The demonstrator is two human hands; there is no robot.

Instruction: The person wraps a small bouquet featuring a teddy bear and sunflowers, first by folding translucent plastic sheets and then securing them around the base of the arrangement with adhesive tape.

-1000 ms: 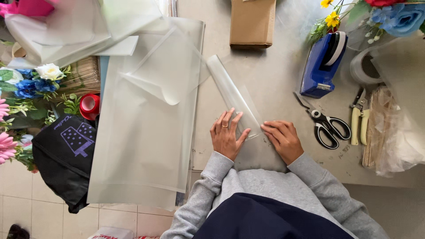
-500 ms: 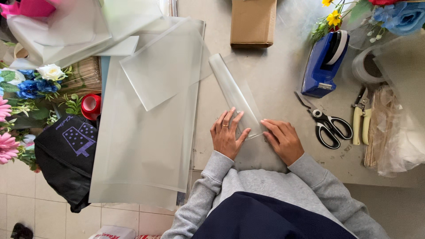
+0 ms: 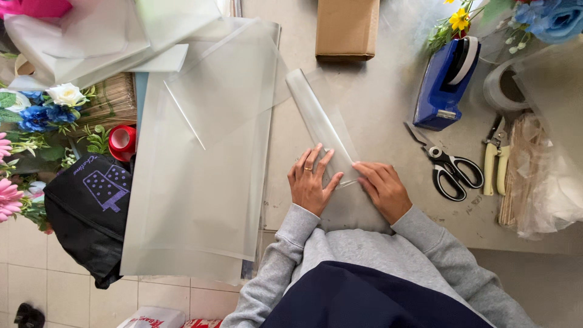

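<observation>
- My left hand [image 3: 311, 184] lies flat on the table [image 3: 376, 103], fingers spread and pointing away from me, the fingertips resting on the near end of the clear roll [image 3: 320, 124].
- My right hand [image 3: 381, 189] is flat too, fingers close together and angled to the left, the tips touching the roll's near end from the other side.
- Neither hand grips anything; both press down on the film.
- The roll is a narrow tube of clear sheet, long axis running from its near end between my hands, away and to the left; its far end points toward the box [image 3: 346, 27].
- Loose film from the roll spreads under both palms toward my body.
- Left of my left hand, a large frosted sheet [image 3: 200, 182] hangs over the table edge.
- Right of my right hand, apart from it, lie scissors [image 3: 448, 167], then cutters [image 3: 497, 161].
- Farther off stands a blue tape dispenser [image 3: 446, 82], with flowers [image 3: 455, 21] beyond.
</observation>
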